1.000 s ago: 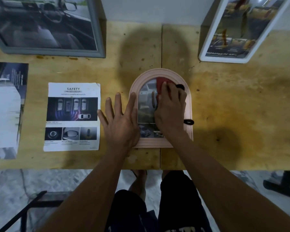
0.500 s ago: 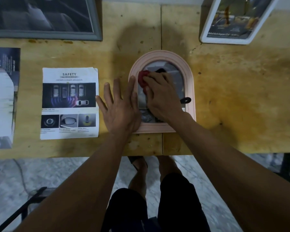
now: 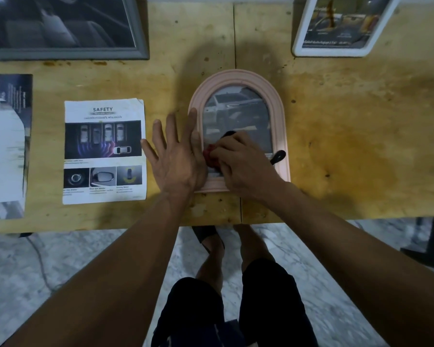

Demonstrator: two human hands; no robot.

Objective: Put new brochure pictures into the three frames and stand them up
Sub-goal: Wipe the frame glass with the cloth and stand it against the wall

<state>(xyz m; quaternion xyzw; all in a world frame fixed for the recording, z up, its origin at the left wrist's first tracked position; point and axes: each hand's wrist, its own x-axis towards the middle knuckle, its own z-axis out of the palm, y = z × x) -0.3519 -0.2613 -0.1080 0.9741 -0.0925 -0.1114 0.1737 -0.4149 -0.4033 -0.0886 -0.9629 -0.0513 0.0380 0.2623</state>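
A pink arched frame [image 3: 277,96] lies flat on the wooden table [image 3: 361,146] with a car picture [image 3: 238,111] showing behind its glass. My right hand [image 3: 243,164] grips a red cloth [image 3: 209,157] and presses it on the lower left of the glass. My left hand [image 3: 176,156] lies flat with straight fingers on the frame's left edge. A black scissors handle [image 3: 278,156] sticks out beside the frame's right side. A grey frame [image 3: 68,26] stands at the back left and a white frame [image 3: 336,26] at the back right, both holding pictures.
A loose "Safety" brochure page [image 3: 104,151] lies left of my left hand. Another brochure sheet [image 3: 5,146] sits at the far left edge. The table's front edge runs just below my wrists, with marble floor beneath.
My right hand has moved the red cloth from the top of the glass down to its lower left. My left hand stays flat on the frame's left edge.
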